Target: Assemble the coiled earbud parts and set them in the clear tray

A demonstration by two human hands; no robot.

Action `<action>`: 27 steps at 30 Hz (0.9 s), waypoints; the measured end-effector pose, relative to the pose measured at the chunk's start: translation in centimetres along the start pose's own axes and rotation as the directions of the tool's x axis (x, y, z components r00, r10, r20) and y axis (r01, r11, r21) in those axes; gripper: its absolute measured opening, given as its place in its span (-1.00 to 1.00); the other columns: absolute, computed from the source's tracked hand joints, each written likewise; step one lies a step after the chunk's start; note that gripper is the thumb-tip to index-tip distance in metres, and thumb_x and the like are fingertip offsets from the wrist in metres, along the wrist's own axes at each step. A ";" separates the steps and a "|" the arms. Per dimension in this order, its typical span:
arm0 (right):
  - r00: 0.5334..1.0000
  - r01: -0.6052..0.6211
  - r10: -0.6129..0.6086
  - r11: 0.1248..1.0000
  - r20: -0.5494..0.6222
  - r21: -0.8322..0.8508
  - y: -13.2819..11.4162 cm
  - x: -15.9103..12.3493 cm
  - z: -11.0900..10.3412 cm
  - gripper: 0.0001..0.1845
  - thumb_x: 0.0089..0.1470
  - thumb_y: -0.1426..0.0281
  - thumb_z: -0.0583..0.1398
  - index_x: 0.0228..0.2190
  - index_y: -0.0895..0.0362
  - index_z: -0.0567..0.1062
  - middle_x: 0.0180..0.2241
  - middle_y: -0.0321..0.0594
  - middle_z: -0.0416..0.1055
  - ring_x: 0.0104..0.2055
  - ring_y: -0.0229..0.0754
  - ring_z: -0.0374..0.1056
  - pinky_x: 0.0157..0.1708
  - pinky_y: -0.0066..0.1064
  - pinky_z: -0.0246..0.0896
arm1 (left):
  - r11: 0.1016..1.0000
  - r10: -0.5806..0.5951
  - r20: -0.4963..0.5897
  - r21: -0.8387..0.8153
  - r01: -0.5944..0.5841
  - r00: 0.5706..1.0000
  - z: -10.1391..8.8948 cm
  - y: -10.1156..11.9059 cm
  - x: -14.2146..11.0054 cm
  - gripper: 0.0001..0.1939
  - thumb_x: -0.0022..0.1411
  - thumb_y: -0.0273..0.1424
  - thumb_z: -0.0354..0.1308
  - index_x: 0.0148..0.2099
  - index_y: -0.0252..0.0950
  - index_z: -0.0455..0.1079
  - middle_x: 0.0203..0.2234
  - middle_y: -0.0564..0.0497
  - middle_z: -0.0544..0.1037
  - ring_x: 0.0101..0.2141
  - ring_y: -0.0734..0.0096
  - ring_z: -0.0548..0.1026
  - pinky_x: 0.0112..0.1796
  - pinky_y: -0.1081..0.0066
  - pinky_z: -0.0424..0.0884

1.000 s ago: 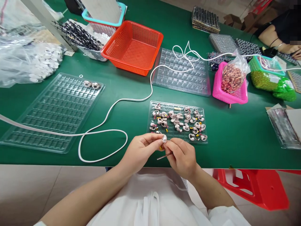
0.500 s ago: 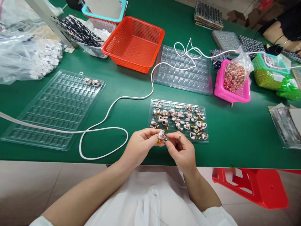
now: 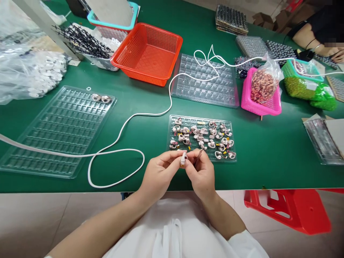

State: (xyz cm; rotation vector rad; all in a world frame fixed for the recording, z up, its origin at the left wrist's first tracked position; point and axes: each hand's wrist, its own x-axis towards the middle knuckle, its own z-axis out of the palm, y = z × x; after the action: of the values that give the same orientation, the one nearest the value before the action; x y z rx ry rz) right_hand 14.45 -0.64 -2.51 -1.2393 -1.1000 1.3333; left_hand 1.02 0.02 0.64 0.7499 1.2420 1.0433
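My left hand [image 3: 160, 172] is closed, with thumb and fingertips pinching a small pale ear-clip earbud [image 3: 183, 159] that has a shiny end and a bit of yellow. My right hand [image 3: 201, 173] is closed too. Its thumb and finger meet the earbud from the other side, and a thin dark tool, perhaps tweezers [image 3: 199, 157], stands between its fingers; the tool's tip is hidden. Just beyond both hands lies a clear plastic tray [image 3: 233, 139] bearing several similar earbud parts [image 3: 200, 133], some with yellow and pink bits.
To the left, a larger clear tray [image 3: 61, 122] carries two round parts [image 3: 101, 98] at its far corner. A white cable [image 3: 137, 114] loops over the green table. Further back stand an orange basket [image 3: 146, 75] and a pink basket [image 3: 261, 106]. Another person's hand [image 3: 337, 55] shows far right.
My right hand has moved left against the earbud, closing the small gap between my hands. The earbud has turned, and its yellow bit shows less. The whole view has shifted slightly.
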 end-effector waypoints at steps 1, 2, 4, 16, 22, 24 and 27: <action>1.000 0.002 -0.002 1.000 -0.006 0.020 0.0 0.1 0.1 -0.92 0.13 0.37 0.25 -0.34 0.07 0.41 -0.50 -0.40 0.24 -0.46 -0.28 0.18 -0.47 -0.45 0.16 | 1.000 0.014 0.002 0.000 -0.014 1.000 -0.1 -0.2 -0.1 -0.82 0.17 -0.34 0.35 -0.18 -0.27 0.65 -0.28 -0.03 0.72 -0.24 0.28 0.64 -0.18 0.44 0.56; 1.000 0.005 -0.004 0.999 -0.009 0.035 -0.1 0.1 0.2 -0.92 0.13 0.38 0.25 -0.35 0.07 0.41 -0.50 -0.39 0.25 -0.45 -0.28 0.20 -0.47 -0.45 0.17 | 1.000 0.023 0.007 -0.003 -0.023 1.000 -0.2 -0.4 -0.2 -0.83 0.17 -0.34 0.36 -0.17 -0.25 0.65 -0.25 -0.03 0.72 -0.22 0.27 0.64 -0.15 0.43 0.55; 1.000 0.008 -0.008 0.999 -0.011 0.049 -0.4 0.2 0.4 -0.93 0.11 0.39 0.23 -0.36 0.07 0.40 -0.50 -0.37 0.28 -0.45 -0.28 0.21 -0.48 -0.45 0.18 | 0.999 0.032 0.016 -0.012 -0.032 0.999 -0.5 -0.9 -0.3 -0.84 0.19 -0.35 0.35 -0.16 -0.20 0.66 -0.21 0.00 0.72 -0.19 0.27 0.64 -0.12 0.44 0.54; 0.992 0.122 -0.120 0.987 -0.023 0.100 -0.6 0.1 1.1 -0.86 0.02 0.50 0.20 -0.39 0.05 0.32 -0.50 -0.42 0.26 -0.52 -0.33 0.21 -0.51 -0.47 0.17 | 0.998 0.062 0.061 -0.017 -0.061 0.996 -1.7 -2.7 -0.8 -0.84 0.20 -0.33 0.37 -0.14 -0.12 0.67 -0.18 -0.02 0.71 -0.14 0.24 0.63 -0.07 0.41 0.50; 0.992 0.125 -0.123 0.976 -0.020 0.179 -0.5 -0.1 1.4 -0.85 0.00 0.48 0.19 -0.41 0.05 0.29 -0.49 -0.42 0.18 -0.55 -0.35 0.13 -0.56 -0.49 0.10 | 0.996 0.089 0.052 0.009 -0.090 0.995 -1.9 -3.0 -1.2 -0.83 0.20 -0.34 0.36 -0.13 -0.08 0.66 -0.15 -0.01 0.70 -0.14 0.24 0.62 -0.06 0.39 0.49; 0.994 0.113 -0.111 0.977 -0.021 0.180 -0.4 -0.1 1.5 -0.85 -0.01 0.46 0.19 -0.43 0.05 0.27 -0.49 -0.42 0.17 -0.55 -0.35 0.12 -0.57 -0.49 0.09 | 0.994 0.103 0.042 0.029 -0.104 0.994 -1.8 -3.0 -1.3 -0.84 0.19 -0.32 0.37 -0.15 -0.09 0.67 -0.16 -0.02 0.70 -0.13 0.20 0.61 -0.07 0.37 0.49; 0.992 0.123 -0.119 0.977 -0.032 0.176 -0.2 -0.1 1.5 -0.84 -0.02 0.47 0.19 -0.43 0.05 0.26 -0.49 -0.41 0.16 -0.55 -0.35 0.09 -0.57 -0.49 0.07 | 0.990 0.127 0.034 0.057 -0.129 0.991 -1.8 -3.1 -1.3 -0.85 0.18 -0.31 0.37 -0.16 -0.11 0.68 -0.17 -0.04 0.70 -0.14 0.18 0.61 -0.07 0.35 0.50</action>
State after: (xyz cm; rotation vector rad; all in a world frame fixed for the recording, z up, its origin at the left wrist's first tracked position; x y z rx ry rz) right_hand 12.97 -0.71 -2.19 -1.0373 -1.0022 1.2927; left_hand -0.04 -2.52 -1.97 0.8977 1.2160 1.0995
